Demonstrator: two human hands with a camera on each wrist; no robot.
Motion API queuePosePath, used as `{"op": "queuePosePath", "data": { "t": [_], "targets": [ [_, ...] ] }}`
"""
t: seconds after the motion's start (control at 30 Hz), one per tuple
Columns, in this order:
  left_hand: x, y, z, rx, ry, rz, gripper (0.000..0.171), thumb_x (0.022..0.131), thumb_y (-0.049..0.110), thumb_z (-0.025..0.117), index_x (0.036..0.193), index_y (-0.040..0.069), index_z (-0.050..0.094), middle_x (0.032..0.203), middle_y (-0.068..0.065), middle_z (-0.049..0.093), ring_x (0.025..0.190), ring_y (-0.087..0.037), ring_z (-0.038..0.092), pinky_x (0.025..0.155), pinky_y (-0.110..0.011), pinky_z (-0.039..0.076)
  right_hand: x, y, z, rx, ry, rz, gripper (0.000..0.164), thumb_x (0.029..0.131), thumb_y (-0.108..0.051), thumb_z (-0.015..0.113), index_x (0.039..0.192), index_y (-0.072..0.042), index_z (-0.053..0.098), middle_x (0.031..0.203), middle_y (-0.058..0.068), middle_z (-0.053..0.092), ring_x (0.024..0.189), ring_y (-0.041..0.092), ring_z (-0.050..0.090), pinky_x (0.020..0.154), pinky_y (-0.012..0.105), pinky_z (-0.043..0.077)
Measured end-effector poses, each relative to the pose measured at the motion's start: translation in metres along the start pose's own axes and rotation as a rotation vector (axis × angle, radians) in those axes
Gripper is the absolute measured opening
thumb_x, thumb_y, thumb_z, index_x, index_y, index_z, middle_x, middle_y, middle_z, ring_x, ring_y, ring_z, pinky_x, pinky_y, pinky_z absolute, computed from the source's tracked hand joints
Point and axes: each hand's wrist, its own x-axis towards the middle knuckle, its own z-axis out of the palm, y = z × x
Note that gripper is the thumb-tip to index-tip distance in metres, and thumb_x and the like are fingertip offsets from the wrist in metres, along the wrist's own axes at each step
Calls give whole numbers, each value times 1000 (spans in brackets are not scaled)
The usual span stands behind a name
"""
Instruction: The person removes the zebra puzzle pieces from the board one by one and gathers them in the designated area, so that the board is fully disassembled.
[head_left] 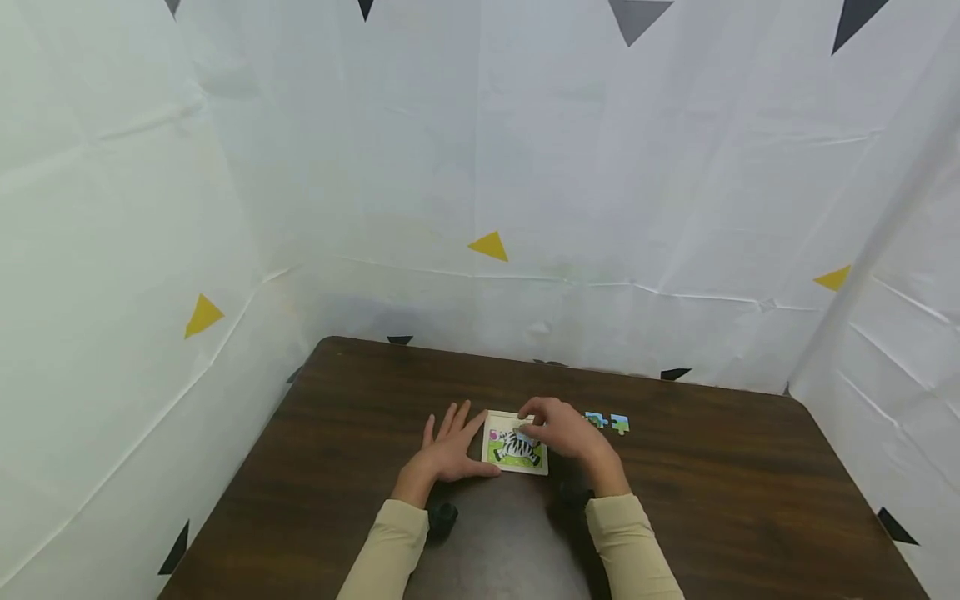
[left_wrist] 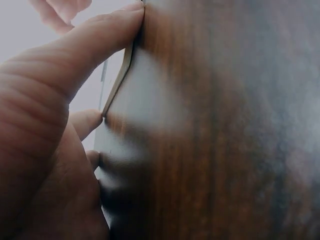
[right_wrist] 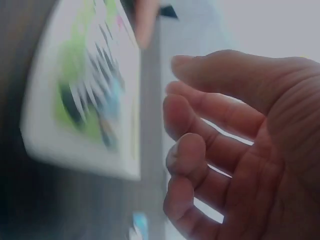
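A small jigsaw puzzle with a zebra picture (head_left: 516, 446) lies in a pale wooden tray (head_left: 517, 469) on the table. My left hand (head_left: 448, 454) is spread at the tray's left side, its thumb along the near edge and its index finger at the far left corner. In the left wrist view, the straight thumb (left_wrist: 95, 42) presses on the thin tray edge (left_wrist: 118, 82). My right hand (head_left: 558, 427) hovers over the tray's upper right part. Its fingers (right_wrist: 185, 150) are loosely bent in the right wrist view, and no piece shows between thumb and fingertips.
Loose blue-and-green puzzle pieces (head_left: 619, 424) lie to the right of the tray, partly behind the right hand. The dark wooden table (head_left: 735, 475) meets white sheeting (head_left: 645, 208) at its far edge, with more sheeting on both sides.
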Motion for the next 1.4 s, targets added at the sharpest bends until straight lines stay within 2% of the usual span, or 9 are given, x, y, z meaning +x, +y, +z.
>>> {"op": "queuePosePath", "data": {
  "t": [0.17,0.3,0.47,0.7,0.9,1.17,1.4],
  "targets": [
    [-3,1,0,-13,-7,12,113,86,70,79,174,29,22,184,-7,0,170,-34,-8,130,-68,-14,12,-14,25,-29,-57,24,29,104,-21,72,130,-9,71,99,7,71,76,17,64,67,39,55],
    [-4,6,4,-34,-10,30,111,87,69,79,174,29,23,184,-7,0,170,-34,-8,130,-68,-14,13,-14,33,-20,-81,29,30,107,-25,68,132,-8,70,102,9,72,79,19,65,68,41,55],
    [-2,9,6,-14,-26,43,110,89,69,77,175,30,21,184,-6,-1,170,-33,-8,131,-68,-14,11,-12,37,32,-106,-23,33,110,-29,64,132,-6,70,107,9,74,86,18,69,75,44,59],
    [-3,6,6,-9,-13,49,110,88,72,76,174,29,22,184,-6,-1,170,-34,-7,131,-68,-13,13,-15,43,51,-101,-58,34,111,-28,61,132,-1,68,107,10,74,85,18,70,77,45,60],
    [-4,2,10,-25,-16,50,113,87,75,76,174,28,23,184,-8,0,170,-35,-7,131,-67,-14,14,-15,48,36,-98,-49,30,109,-27,66,125,-2,70,109,10,75,87,18,70,78,44,60],
    [-7,-7,0,-16,-1,32,115,85,76,76,174,29,22,184,-7,-1,170,-34,-8,131,-66,-14,23,-23,53,36,-132,-56,28,101,-19,74,124,-5,65,99,6,72,81,16,65,72,38,55],
    [-11,-9,-3,-24,-29,6,113,85,78,74,174,36,18,183,-2,-7,170,-29,-14,130,-63,-19,23,-30,52,6,-159,-59,31,101,-15,74,127,-4,63,98,6,70,79,16,62,71,36,53]
  ]
}}
